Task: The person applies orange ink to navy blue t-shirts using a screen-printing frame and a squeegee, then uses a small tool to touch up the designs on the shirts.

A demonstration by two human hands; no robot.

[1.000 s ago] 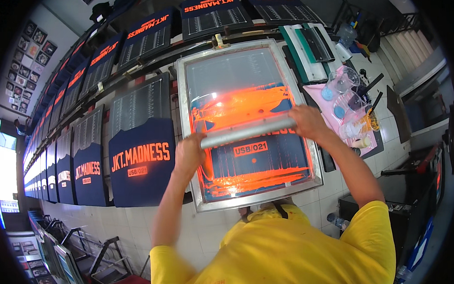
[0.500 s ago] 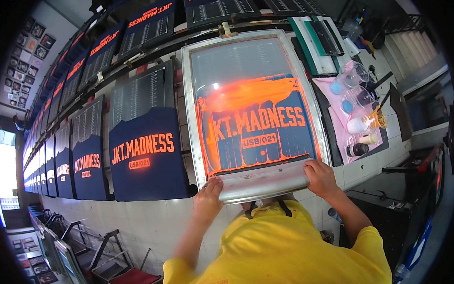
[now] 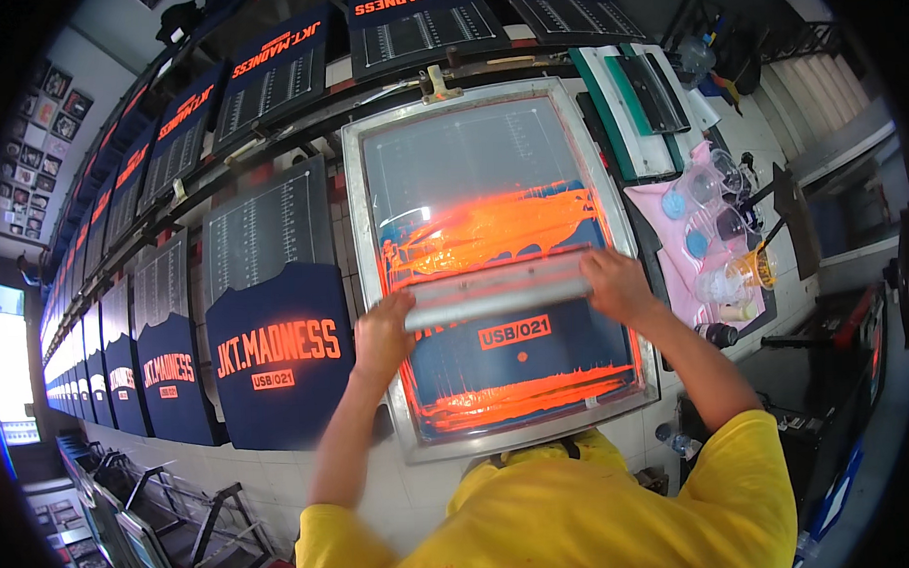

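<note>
Head view, by item.

Item: metal squeegee (image 3: 500,290), lying crosswise over the middle of a silver screen frame (image 3: 602,179), slightly higher at its right end.

Item: left hand (image 3: 381,337), fingers curled closed around the squeegee's left end. Item: right hand (image 3: 617,286), gripping the right end likewise (some fingertips are hidden behind the bar). The grip at both ends presumably keeps the long bar steady and evenly pressed.

Item: orange ink (image 3: 493,228), pooled just beyond the bar; a second, thinner ink band (image 3: 524,397) lies along the near edge, apparently kept within the frame by its raised rim.

Item: dark-blue shirt (image 3: 283,395) with orange lettering, spread on a board left of the frame, seemingly to hold it flat.

Item: pink cloth (image 3: 647,205), right, under clear cups (image 3: 706,183), probably to catch drips.
</note>
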